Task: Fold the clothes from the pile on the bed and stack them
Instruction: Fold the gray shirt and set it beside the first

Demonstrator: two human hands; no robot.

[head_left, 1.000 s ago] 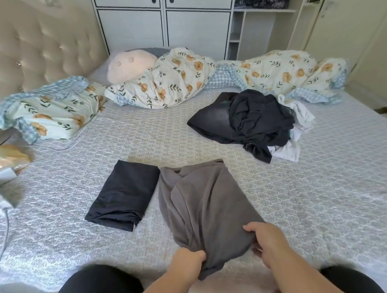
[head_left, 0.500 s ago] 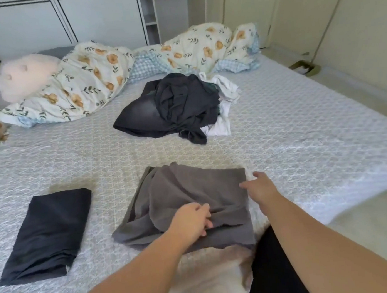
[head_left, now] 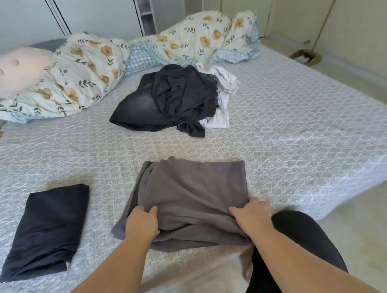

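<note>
Bright, soft daylight all over — no glare, only faint shadows under the folded dark garment [head_left: 46, 230] and the forearms. Wide-angle bend at the edges, slight smear on the pink plush pillow [head_left: 18, 71].

Both hands [head_left: 142, 222] forward; fingers [head_left: 236, 211] curled

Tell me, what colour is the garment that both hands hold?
Plain grey. The garment shows best in the head view, the only one.
</note>
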